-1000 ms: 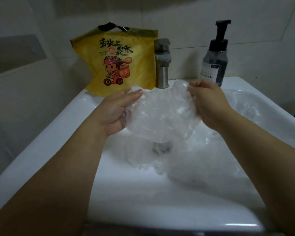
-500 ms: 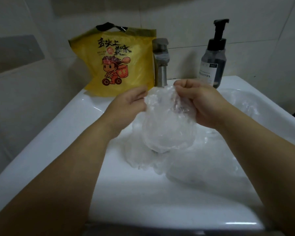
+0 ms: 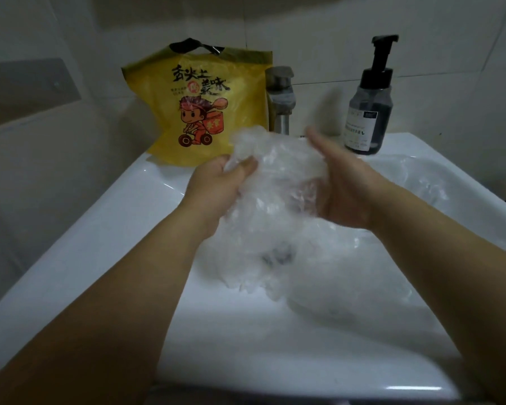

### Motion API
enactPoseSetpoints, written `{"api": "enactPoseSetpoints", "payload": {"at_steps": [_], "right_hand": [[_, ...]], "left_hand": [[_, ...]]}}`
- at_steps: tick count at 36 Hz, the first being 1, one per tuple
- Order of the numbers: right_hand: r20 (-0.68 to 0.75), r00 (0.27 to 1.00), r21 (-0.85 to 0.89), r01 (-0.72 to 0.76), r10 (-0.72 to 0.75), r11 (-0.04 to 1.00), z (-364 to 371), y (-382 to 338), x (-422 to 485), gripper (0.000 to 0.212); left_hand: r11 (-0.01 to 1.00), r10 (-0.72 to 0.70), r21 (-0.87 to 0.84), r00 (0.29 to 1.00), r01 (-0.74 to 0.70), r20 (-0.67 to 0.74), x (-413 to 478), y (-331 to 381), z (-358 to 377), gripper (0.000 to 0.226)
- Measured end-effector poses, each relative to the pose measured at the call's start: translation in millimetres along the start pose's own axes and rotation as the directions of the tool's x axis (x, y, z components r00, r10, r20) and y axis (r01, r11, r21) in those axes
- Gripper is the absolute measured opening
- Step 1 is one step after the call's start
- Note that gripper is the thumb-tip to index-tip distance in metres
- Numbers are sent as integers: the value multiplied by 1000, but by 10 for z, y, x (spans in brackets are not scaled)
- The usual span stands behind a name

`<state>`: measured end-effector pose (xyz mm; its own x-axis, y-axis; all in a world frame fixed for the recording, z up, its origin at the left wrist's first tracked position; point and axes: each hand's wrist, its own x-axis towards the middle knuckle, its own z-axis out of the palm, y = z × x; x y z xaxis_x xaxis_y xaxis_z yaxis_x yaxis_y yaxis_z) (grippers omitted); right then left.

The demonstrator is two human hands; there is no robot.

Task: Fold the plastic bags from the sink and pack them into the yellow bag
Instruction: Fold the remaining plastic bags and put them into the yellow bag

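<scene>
Over sink (image 3: 79,252), left hand (image 3: 216,185) pinching clear bag (image 3: 278,168), right hand (image 3: 345,188) against it

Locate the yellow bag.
Head view, upper left of centre: the yellow bag stands on the back of the sink, just left of the faucet, beyond the left hand.

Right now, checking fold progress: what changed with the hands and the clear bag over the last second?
The clear bag, spread wide between both hands a second ago, is now gathered into a bunch. The left hand moved inward and grips its upper corner; the right hand released its edge and, blurred, lies flat against the bag. The yellow bag, tap, soap bottle and loose bags in the sink stayed put.
</scene>
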<state>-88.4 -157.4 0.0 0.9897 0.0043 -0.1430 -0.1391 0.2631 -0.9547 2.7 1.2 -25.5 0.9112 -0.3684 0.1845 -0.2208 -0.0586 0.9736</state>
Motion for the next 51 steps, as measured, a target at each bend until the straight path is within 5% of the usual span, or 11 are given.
{"api": "enactPoseSetpoints", "payload": {"at_steps": [2,5,8,12,18,23,30,33,42,47,51], "right_hand": [[22,1000,-97,-4,7,995,46,79,42,44],[-165,985,74,56,-43,996,24,84,113,5],[-270,963,368,114,-12,923,-33,28,138,14],[-372,928,451,199,-19,870,-34,41,154,25],[-291,953,204,146,-82,968,-32,81,149,17],[-447,882,238,280,-151,930,-103,63,147,57],[-353,909,60,258,-221,964,-177,71,87,28],[-309,925,33,243,-222,969,-218,59,53,26],[-321,925,-274,116,-205,955,-296,138,44,69],[-368,887,-548,37,-281,836,-342,180,47,38],[-377,891,-515,26,-254,857,-375,154,25,23]], "left_hand": [[997,-15,-80,998,9,-66,44,-13,-22,18],[977,-93,-203,988,66,-127,61,0,-38,32],[922,-171,-366,980,124,-99,76,36,-67,26],[876,-194,-453,981,167,-12,72,42,-54,26],[882,-200,-453,974,132,-106,96,7,-56,31],[897,-196,-423,974,130,-115,118,-54,-123,40],[901,-175,-416,981,124,-86,87,-52,-175,46],[916,-110,-396,989,62,-101,54,-22,-196,22],[998,15,-54,999,-16,-28,-63,-47,-249,38],[945,151,306,985,-119,-83,-108,-80,-246,27],[983,54,183,990,-30,-128,-103,-55,-266,11]]}}
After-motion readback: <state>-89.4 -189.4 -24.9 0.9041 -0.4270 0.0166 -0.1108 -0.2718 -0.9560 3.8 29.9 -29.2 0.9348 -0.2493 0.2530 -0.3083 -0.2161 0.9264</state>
